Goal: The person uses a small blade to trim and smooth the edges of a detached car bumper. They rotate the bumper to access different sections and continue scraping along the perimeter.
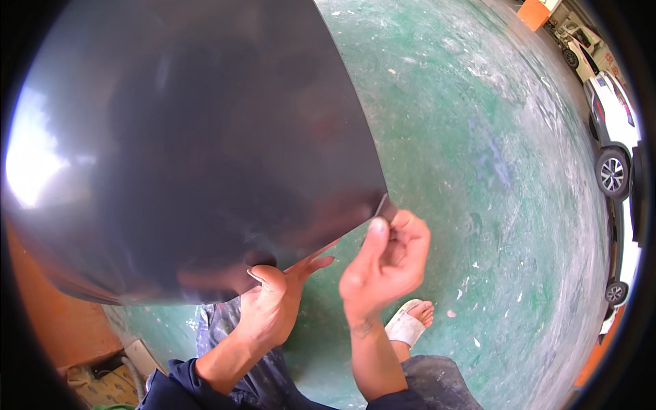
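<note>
A large, dark, glossy curved panel (pixel 225 130), shaped like a car hood, fills the left and middle of the view. My left hand (pixel 275 301) grips its near edge, thumb on the top face and fingers beneath. At the panel's right corner, my right hand (pixel 386 263) pinches a small dark flat piece (pixel 387 208) between thumb and fingers. The piece touches or lies right against the corner; its exact kind cannot be made out.
Below spreads a worn green floor (pixel 471 205) with white scuffs. My foot in a white sandal (pixel 408 324) stands on it under my right hand. White cars (pixel 615 109) are parked along the far right. An orange surface (pixel 61 321) is at lower left.
</note>
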`<state>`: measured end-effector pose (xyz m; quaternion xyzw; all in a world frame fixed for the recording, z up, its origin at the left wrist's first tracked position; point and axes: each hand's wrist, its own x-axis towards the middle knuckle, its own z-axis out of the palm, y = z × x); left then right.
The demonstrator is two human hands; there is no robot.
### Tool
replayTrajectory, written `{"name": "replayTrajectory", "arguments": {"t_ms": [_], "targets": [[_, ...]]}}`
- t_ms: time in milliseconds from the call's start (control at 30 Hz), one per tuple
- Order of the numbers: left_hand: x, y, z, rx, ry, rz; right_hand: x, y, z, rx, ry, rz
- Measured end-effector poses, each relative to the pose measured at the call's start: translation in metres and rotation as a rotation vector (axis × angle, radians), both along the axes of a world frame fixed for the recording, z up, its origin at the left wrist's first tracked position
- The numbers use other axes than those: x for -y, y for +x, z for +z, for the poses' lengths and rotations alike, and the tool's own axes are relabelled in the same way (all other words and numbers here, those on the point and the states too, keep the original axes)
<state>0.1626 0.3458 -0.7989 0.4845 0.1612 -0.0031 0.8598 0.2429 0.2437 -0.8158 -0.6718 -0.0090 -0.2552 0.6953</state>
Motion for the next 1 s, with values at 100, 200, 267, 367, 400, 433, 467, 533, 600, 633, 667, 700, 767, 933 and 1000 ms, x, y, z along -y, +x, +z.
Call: {"name": "replayTrajectory", "arguments": {"t_ms": [100,200,267,367,400,433,467,533,600,633,667,700,767,933,1000], "targets": [[-0.005,0.004,0.012,-0.068,0.105,-0.057,0.006,0.016,-0.003,-0.006,0.069,-0.005],[-0.008,-0.001,0.007,-0.101,0.12,-0.042,0.006,0.01,0.001,0.021,0.085,-0.004],[-0.006,-0.003,-0.003,-0.084,0.048,-0.014,0.005,0.0,0.006,0.091,0.039,0.004],[-0.001,0.002,0.001,-0.071,0.006,-0.005,-0.002,-0.004,0.008,0.173,-0.053,0.074],[-0.001,0.002,0.001,-0.055,0.001,-0.005,-0.007,-0.004,0.009,0.124,0.024,0.062],[-0.001,0.002,0.001,-0.042,-0.005,-0.005,-0.007,-0.004,0.008,0.13,-0.001,0.058],[-0.001,0.001,-0.004,-0.012,-0.024,-0.002,-0.008,-0.003,0.007,0.136,-0.026,0.053],[-0.002,-0.001,-0.005,-0.01,-0.018,-0.005,-0.006,0.0,0.004,0.075,-0.014,0.019],[-0.003,-0.003,0.002,-0.072,0.033,-0.015,0.004,0.011,0.001,-0.062,0.062,-0.038],[-0.005,-0.008,-0.007,-0.02,0.145,-0.057,0.008,0.019,0.0,-0.055,0.056,-0.065],[-0.01,-0.019,-0.023,0.031,0.257,-0.097,0.013,0.029,-0.002,-0.049,0.051,-0.091],[-0.012,-0.02,-0.027,0.009,0.237,-0.081,0.017,0.036,-0.006,-0.046,0.05,-0.115],[-0.012,-0.02,-0.028,-0.104,0.056,0.003,0.023,0.025,-0.011,0.008,0.016,-0.089],[-0.009,-0.019,-0.021,-0.083,0.198,-0.056,0.005,-0.009,0.007,0.083,-0.053,0.062],[-0.005,-0.015,-0.011,-0.061,0.075,-0.046,0.001,-0.009,0.01,0.079,-0.024,0.094]]}}
